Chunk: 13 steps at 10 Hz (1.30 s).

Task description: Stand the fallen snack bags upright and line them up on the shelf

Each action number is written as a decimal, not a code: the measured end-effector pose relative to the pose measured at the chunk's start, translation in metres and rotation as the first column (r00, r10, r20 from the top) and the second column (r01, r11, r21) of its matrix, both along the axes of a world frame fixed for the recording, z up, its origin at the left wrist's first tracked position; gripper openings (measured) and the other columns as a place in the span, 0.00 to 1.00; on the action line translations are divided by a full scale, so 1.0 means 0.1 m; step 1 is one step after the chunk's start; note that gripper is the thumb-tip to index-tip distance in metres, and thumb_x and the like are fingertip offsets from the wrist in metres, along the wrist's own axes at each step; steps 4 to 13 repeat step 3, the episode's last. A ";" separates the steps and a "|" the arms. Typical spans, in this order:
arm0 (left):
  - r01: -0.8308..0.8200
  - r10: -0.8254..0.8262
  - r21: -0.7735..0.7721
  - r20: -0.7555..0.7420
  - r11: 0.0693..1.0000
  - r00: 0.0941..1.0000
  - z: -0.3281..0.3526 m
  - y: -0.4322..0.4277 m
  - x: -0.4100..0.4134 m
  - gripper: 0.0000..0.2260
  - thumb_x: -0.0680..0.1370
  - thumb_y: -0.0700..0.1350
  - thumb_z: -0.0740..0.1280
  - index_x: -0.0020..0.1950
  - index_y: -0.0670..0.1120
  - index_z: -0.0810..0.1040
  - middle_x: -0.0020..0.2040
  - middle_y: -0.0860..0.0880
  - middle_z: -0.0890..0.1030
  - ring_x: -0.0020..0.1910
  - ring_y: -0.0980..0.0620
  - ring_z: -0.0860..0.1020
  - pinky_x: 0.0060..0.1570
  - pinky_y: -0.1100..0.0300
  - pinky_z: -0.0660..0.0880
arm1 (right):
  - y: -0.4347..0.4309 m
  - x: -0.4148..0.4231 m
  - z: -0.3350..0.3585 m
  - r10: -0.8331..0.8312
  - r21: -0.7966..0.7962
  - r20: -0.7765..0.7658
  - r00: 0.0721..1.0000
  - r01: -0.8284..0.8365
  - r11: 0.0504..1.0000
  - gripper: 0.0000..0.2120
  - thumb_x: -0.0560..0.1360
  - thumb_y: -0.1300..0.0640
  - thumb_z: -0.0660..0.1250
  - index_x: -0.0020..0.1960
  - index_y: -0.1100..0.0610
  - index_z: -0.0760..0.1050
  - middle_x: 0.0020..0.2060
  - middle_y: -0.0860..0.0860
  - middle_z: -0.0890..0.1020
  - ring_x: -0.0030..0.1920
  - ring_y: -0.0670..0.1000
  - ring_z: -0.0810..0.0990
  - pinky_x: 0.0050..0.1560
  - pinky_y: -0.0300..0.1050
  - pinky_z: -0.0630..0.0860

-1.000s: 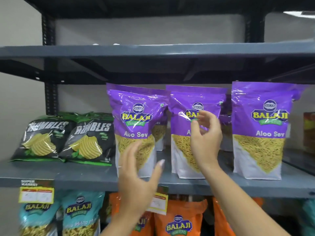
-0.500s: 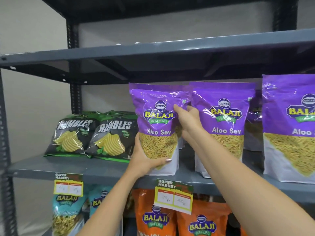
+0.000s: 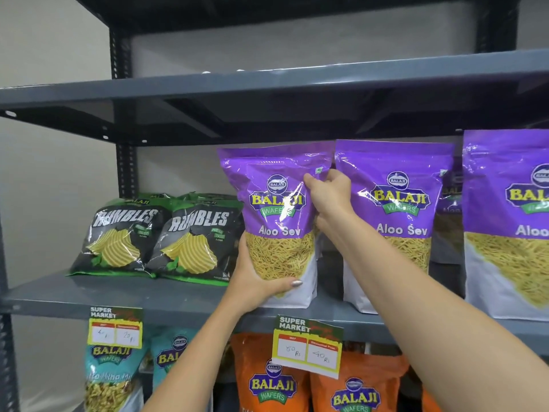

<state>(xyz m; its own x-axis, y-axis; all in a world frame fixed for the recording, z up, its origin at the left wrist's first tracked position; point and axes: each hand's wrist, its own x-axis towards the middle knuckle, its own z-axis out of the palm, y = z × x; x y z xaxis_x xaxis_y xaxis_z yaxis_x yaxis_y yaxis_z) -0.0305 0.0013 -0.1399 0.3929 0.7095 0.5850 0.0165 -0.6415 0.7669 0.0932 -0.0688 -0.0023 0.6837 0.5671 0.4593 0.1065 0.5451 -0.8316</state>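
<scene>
Head view, nearest items first: a white-and-yellow paper price tag (image 3: 307,346) hangs from the front edge of the grey metal shelf (image 3: 89,295).

1. Left hand (image 3: 255,281): the fingers are wrapped around the lower left corner of the leftmost purple foil Aloo Sev snack bag (image 3: 276,227), thumb across the front panel. This grip appears intended to steady the base.
2. Right hand (image 3: 329,194): the fingers are closed on the bag's upper right edge, thumb on the front. This grip probably controls tilt and facing.
3. Bag position: at the front edge of the shelf, left end of the purple row. Its base is at shelf level; whether it rests fully on the shelf cannot be told. Its long axis is vertical, sealed top up, printed face toward the aisle.
4. To its right, a second purple foil snack bag (image 3: 395,221) stands upright, just beside the held one, with a third purple foil bag (image 3: 511,221) further right.
5. Further back and left, two black-and-green Rumbles crisp bags (image 3: 154,239) lean backward, faces tilted up.
6. Judgement: the held bag is being squared to its neighbours; the leaning bags remain.
</scene>
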 end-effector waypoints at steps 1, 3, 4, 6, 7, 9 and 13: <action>-0.030 0.030 -0.012 -0.018 0.999 0.999 -0.01 0.00 0.01 0.62 0.51 0.59 0.82 0.76 0.58 0.49 0.71 0.53 0.70 0.68 0.55 0.72 0.70 0.52 0.69 | 0.04 0.00 -0.03 -0.027 0.001 0.057 0.998 0.027 1.000 0.06 0.73 0.56 0.70 0.41 0.53 0.74 0.52 0.63 0.85 0.54 0.66 0.84 0.52 0.66 0.81; -0.318 0.302 0.144 0.122 0.937 0.945 -0.04 -0.16 -0.03 0.62 0.58 0.69 0.73 0.80 0.52 0.39 0.80 0.53 0.41 0.79 0.54 0.44 0.76 0.53 0.49 | -0.16 -0.09 -0.32 0.054 -0.131 0.227 0.972 -0.025 0.991 0.43 0.60 0.33 0.68 0.70 0.52 0.69 0.65 0.49 0.80 0.64 0.52 0.79 0.67 0.55 0.75; -0.318 0.302 0.144 0.122 0.937 0.945 -0.04 -0.16 -0.03 0.62 0.58 0.69 0.73 0.80 0.52 0.39 0.80 0.53 0.41 0.79 0.54 0.44 0.76 0.53 0.49 | -0.16 -0.09 -0.32 0.054 -0.131 0.227 0.972 -0.025 0.991 0.43 0.60 0.33 0.68 0.70 0.52 0.69 0.65 0.49 0.80 0.64 0.52 0.79 0.67 0.55 0.75; -0.318 0.302 0.144 0.122 0.937 0.945 -0.04 -0.16 -0.03 0.62 0.58 0.69 0.73 0.80 0.52 0.39 0.80 0.53 0.41 0.79 0.54 0.44 0.76 0.53 0.49 | -0.16 -0.09 -0.32 0.054 -0.131 0.227 0.972 -0.025 0.991 0.43 0.60 0.33 0.68 0.70 0.52 0.69 0.65 0.49 0.80 0.64 0.52 0.79 0.67 0.55 0.75; -0.318 0.302 0.144 0.122 0.937 0.945 -0.04 -0.16 -0.03 0.62 0.58 0.69 0.73 0.80 0.52 0.39 0.80 0.53 0.41 0.79 0.54 0.44 0.76 0.53 0.49 | -0.16 -0.09 -0.32 0.054 -0.131 0.227 0.972 -0.025 0.991 0.43 0.60 0.33 0.68 0.70 0.52 0.69 0.65 0.49 0.80 0.64 0.52 0.79 0.67 0.55 0.75; -0.318 0.302 0.144 0.122 0.937 0.945 -0.04 -0.16 -0.03 0.62 0.58 0.69 0.73 0.80 0.52 0.39 0.80 0.53 0.41 0.79 0.54 0.44 0.76 0.53 0.49 | -0.16 -0.09 -0.32 0.054 -0.131 0.227 0.972 -0.025 0.991 0.43 0.60 0.33 0.68 0.70 0.52 0.69 0.65 0.49 0.80 0.64 0.52 0.79 0.67 0.55 0.75; -0.318 0.302 0.144 0.122 0.937 0.945 -0.04 -0.16 -0.03 0.62 0.58 0.69 0.73 0.80 0.52 0.39 0.80 0.53 0.41 0.79 0.54 0.44 0.76 0.53 0.49 | -0.16 -0.09 -0.32 0.054 -0.131 0.227 0.972 -0.025 0.991 0.43 0.60 0.33 0.68 0.70 0.52 0.69 0.65 0.49 0.80 0.64 0.52 0.79 0.67 0.55 0.75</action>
